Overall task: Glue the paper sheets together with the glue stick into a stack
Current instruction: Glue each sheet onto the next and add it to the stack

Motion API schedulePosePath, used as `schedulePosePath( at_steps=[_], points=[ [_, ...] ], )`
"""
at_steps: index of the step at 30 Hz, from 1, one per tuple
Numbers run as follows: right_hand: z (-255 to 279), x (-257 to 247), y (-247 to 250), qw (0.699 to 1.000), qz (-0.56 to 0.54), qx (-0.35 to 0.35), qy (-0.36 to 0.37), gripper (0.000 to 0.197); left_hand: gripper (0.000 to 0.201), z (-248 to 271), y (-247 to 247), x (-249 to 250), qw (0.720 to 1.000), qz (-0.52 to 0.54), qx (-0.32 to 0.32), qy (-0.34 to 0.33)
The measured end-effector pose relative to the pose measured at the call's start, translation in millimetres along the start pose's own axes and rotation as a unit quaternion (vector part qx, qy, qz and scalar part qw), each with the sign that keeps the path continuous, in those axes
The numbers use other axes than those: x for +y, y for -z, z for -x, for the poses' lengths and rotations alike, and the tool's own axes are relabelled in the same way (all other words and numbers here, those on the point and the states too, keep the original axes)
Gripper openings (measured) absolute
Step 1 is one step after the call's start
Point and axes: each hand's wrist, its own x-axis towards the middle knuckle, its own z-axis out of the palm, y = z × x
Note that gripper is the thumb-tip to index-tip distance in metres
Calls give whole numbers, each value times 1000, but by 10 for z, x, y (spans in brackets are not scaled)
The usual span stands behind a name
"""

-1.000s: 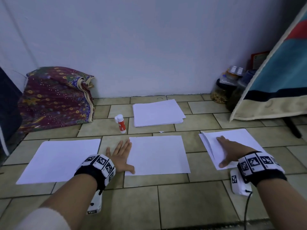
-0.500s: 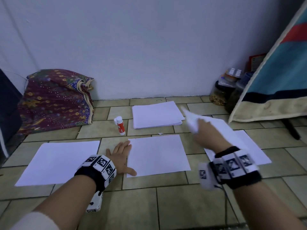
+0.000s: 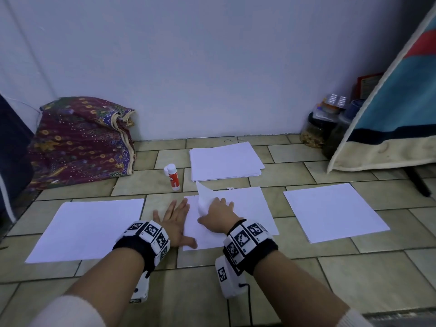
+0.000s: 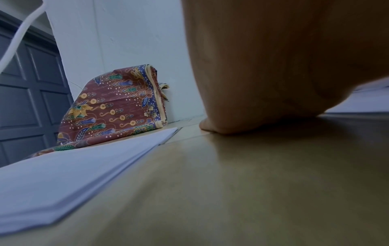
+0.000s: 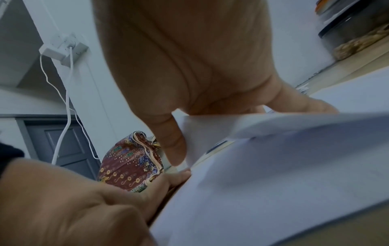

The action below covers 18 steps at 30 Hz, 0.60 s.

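Observation:
Three white paper spots lie in a row on the tiled floor: a left sheet (image 3: 87, 227) (image 4: 63, 174), a middle sheet (image 3: 254, 208) and a right pile (image 3: 335, 211). My right hand (image 3: 218, 212) is over the middle sheet and pinches a loose sheet (image 3: 204, 193) (image 5: 273, 174) whose corner curls up beside the thumb (image 5: 174, 146). My left hand (image 3: 173, 213) (image 5: 84, 208) rests flat on the floor at the middle sheet's left edge, its thumb on the paper. A white and red glue stick (image 3: 173, 177) stands capped behind my hands. A thicker paper stack (image 3: 224, 161) lies beyond it.
A patterned cloth bundle (image 3: 80, 142) (image 4: 118, 106) leans on the wall at the back left, beside a dark door (image 4: 25, 93). Jars (image 3: 316, 131) and a slanted blue and red mattress (image 3: 389, 119) fill the back right. A white cable (image 5: 67, 93) hangs from a wall socket.
My right hand lifted a sheet off the right pile and carried it left onto the middle sheet. The left hand has stayed flat at that sheet's edge.

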Motion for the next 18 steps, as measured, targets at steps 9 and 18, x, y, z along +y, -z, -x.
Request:
schedulePosePath(
  at_steps=[9,18],
  points=[
    [86,-167,29,998,53,-11,11,71,114,-11,24,-3,1000,5,-15,1],
    [104,-168,8,998,57,-16,9,72,114,5,38,-3,1000,15,-18,-2]
  ],
)
